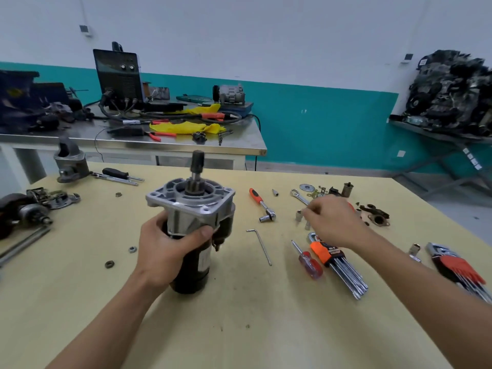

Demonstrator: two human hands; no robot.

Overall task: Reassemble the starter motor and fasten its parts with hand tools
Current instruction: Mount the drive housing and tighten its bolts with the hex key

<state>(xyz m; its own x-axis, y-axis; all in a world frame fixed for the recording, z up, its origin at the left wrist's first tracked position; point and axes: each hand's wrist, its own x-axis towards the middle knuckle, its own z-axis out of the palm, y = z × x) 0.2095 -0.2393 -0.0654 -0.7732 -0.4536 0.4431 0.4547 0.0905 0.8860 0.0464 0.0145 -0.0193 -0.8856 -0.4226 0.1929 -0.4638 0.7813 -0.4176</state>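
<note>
Starter motor (190, 202) stands upright with left hand (165, 251) fingers (157, 221) curled around it.

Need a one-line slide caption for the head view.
Left hand grips the starter motor shaft-up on the bench; right hand reaches over loose sockets near the ratchet wrench.

The near half of the counter (239, 323) lies bare and gives open passage. The upright starter motor (190, 222) blocks the middle. To its right, a ratchet (262, 202) and a lone hex key (259, 246) leave a narrow lane. Beyond them a screwdriver (308, 262), a hex key set (342, 270) and small parts (378, 213) crowd the surface
</note>
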